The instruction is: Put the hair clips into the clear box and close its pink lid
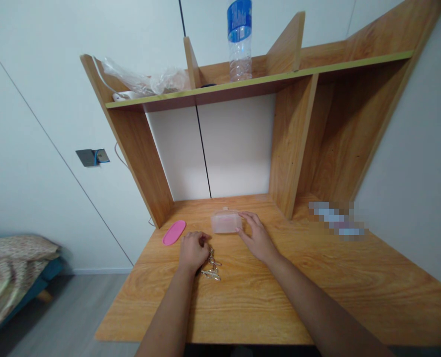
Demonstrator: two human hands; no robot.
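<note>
A small translucent plastic box [225, 224] sits on the wooden desk, toward the back. My right hand [258, 237] grips its right end, thumb at the front and fingers over the back corner. To the left, my left hand [194, 251] is curled with its fingers bent inward; whatever lies between the fingertips is hidden. Just right of that hand, a loose pile of small shiny metal pieces [212, 270] lies on the desk, too small to name. Behind my left hand and to its left, a pink oval lid [174, 233] lies flat.
A wooden shelf unit [294, 144] rises from the desk [250, 302]. On its upper shelf stand a plastic bottle [239, 44] with a blue label and a crumpled clear bag [164, 81]. A blurred-out item [335, 218] lies at the right. Bedding [15, 267] shows far left.
</note>
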